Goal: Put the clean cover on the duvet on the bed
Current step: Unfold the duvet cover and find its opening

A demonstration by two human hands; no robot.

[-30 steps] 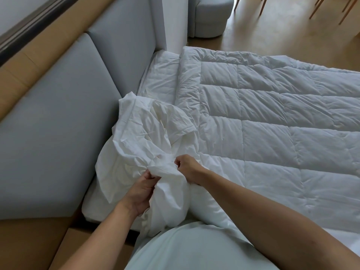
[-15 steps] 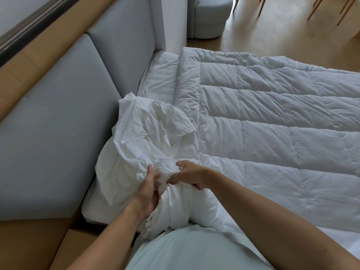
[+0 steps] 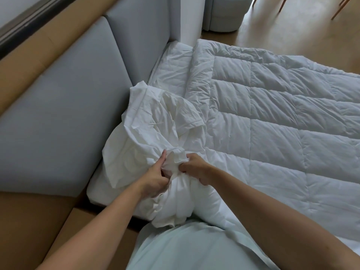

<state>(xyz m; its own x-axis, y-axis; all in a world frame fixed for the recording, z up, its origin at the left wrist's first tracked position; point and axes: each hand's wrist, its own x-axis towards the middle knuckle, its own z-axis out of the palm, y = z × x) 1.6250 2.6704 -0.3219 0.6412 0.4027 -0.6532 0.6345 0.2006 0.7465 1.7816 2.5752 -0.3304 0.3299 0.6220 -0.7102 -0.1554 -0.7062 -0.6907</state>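
A: Which step is this?

B: An early one, I'd say. The duvet [image 3: 272, 117] lies spread flat on the bed [image 3: 171, 61], bare and quilted, with nothing pulled over it yet. The cover [image 3: 152, 133] is a crumpled white heap at the near corner, against the grey headboard [image 3: 78, 106].

A: And the hands?

B: Both are closed on the cover. The left hand [image 3: 155, 180] has a fistful of bunched cloth; the right hand [image 3: 194, 166], just beside it, pinches a fold. They look to be feeling through the heap for a corner or the opening.

A: What does the next move call for?

B: Probably finding that opening, then matching a cover corner to the duvet's near corner. The cloth is limp and tangled, so it needs shaking out first.
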